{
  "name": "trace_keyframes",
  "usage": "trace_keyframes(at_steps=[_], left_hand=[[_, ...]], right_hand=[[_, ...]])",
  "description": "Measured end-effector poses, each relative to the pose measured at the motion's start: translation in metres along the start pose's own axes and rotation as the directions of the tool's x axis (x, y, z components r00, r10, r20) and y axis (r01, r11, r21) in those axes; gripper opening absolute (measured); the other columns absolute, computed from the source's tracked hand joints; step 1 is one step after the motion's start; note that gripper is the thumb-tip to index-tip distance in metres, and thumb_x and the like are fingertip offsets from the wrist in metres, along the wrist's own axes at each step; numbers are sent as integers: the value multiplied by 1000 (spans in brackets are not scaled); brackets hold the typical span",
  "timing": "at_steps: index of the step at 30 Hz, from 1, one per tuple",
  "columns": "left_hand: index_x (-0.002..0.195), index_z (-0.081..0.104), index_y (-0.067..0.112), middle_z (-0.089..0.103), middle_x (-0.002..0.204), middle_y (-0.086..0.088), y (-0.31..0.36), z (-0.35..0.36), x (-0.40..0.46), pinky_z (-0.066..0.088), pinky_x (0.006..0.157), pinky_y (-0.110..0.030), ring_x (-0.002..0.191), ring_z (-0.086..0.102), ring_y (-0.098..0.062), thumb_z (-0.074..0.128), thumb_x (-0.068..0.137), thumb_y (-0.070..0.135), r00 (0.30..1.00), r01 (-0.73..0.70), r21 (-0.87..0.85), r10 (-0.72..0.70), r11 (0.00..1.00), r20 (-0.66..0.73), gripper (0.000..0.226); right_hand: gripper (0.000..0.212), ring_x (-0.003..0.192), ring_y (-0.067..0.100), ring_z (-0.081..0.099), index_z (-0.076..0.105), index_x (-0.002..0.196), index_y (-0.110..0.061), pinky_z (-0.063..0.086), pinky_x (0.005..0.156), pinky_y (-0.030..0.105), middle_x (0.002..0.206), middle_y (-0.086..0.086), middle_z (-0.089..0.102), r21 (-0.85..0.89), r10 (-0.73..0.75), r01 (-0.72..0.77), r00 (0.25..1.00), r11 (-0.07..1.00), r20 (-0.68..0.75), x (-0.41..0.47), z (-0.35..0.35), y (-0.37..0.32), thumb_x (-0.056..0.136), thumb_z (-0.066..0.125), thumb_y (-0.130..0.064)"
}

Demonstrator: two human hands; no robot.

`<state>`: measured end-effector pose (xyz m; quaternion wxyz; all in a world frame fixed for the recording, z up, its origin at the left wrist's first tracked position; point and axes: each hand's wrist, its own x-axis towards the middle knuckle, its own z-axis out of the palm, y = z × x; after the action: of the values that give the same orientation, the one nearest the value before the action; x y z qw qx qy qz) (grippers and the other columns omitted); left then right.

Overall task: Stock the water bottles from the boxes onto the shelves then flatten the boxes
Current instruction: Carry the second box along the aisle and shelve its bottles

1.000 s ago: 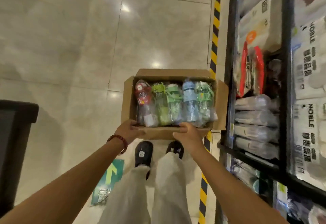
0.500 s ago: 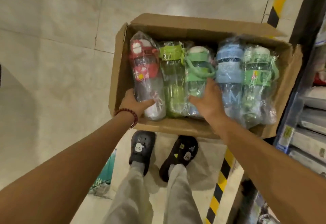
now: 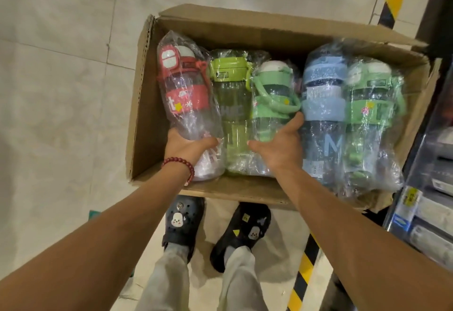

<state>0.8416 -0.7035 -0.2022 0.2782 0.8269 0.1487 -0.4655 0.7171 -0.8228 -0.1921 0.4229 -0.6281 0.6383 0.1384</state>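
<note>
An open cardboard box (image 3: pixel 144 104) stands on the floor in front of my feet. Several plastic-wrapped water bottles lie side by side in it. My left hand (image 3: pixel 187 147) grips the lower part of the red bottle (image 3: pixel 186 95) at the left end. My right hand (image 3: pixel 279 144) wraps round the pale green bottle with a loop strap (image 3: pixel 272 95) in the middle. Between them lies a lime green bottle (image 3: pixel 230 104). A blue bottle (image 3: pixel 323 95) and another green bottle (image 3: pixel 367 104) lie to the right.
Dark shelving (image 3: pixel 431 188) with packaged goods runs along the right edge, close to the box. A black and yellow hazard stripe (image 3: pixel 301 271) marks the pale tiled floor beside it. My feet in black clogs (image 3: pixel 241 234) stand just behind the box.
My head has dropped closer to the box. Both hands left the box's near edge and went inside; the left closed round the red bottle, the right round the pale green one.
</note>
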Motion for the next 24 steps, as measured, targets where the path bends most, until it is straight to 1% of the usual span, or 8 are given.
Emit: trace_keyframes(at_steps=[2,6,10,12,14,17,21,24], left_hand=[[138,33,8,49,130,-5,2,-4,-3,42,97,-38,116,50,-25,84,61,31,1000,4,-17,-4,1000,4,95],[137,34,7,49,122,-5,8,-22,-17,40,87,-35,105,48,-21,78,68,23,1000,-11,-56,12,998,27,84],[129,42,-1,58,117,-17,16,-46,-45,48,86,-43,98,57,-32,80,63,31,996,-59,24,57,998,72,82],[126,42,3,60,114,-13,24,-59,-64,51,78,-38,90,58,-25,81,63,27,989,-122,24,120,992,86,78],[129,39,7,54,118,-5,35,-72,-84,46,81,-35,100,54,-22,80,66,20,978,-190,7,188,982,87,76],[125,42,6,52,119,-4,60,-93,-117,44,81,-31,102,51,-20,81,68,17,952,-284,-21,284,959,112,70],[117,54,4,65,101,-9,104,-123,-168,49,61,-18,85,63,-18,83,62,20,892,-416,-2,408,910,196,64],[118,53,4,66,100,-12,143,-148,-216,54,72,-30,86,66,-24,83,43,41,834,-515,10,498,857,238,88]], right_hand=[[109,113,25,50,4,143,-16,43,84,28,126,10,47,65,15,-17,1000,998,22,-3,-4,-3,69,83,-26],[102,106,14,40,5,146,-21,36,86,25,113,-3,36,222,68,-79,996,972,59,-26,-18,-12,74,77,-25],[106,129,26,39,2,148,-25,36,102,37,143,4,34,290,117,-133,990,948,74,-60,-31,-21,73,77,-26],[108,135,27,33,-2,149,-24,32,107,39,150,5,27,337,124,-148,988,930,91,-79,-41,-28,74,77,-28],[109,138,26,29,-4,149,-24,30,110,40,153,5,24,390,118,-146,989,909,94,-98,-54,-34,75,76,-29],[109,137,26,31,-4,150,-26,32,108,39,154,6,25,415,93,-116,993,902,75,-127,-82,-50,76,77,-28],[103,132,23,36,3,149,-28,34,95,31,151,6,28,470,-1,-2,1000,882,7,-169,-132,-79,76,76,-23],[103,129,20,39,5,148,-28,39,101,36,148,6,33,530,-53,91,995,843,-87,-206,-173,-108,74,77,-21]])
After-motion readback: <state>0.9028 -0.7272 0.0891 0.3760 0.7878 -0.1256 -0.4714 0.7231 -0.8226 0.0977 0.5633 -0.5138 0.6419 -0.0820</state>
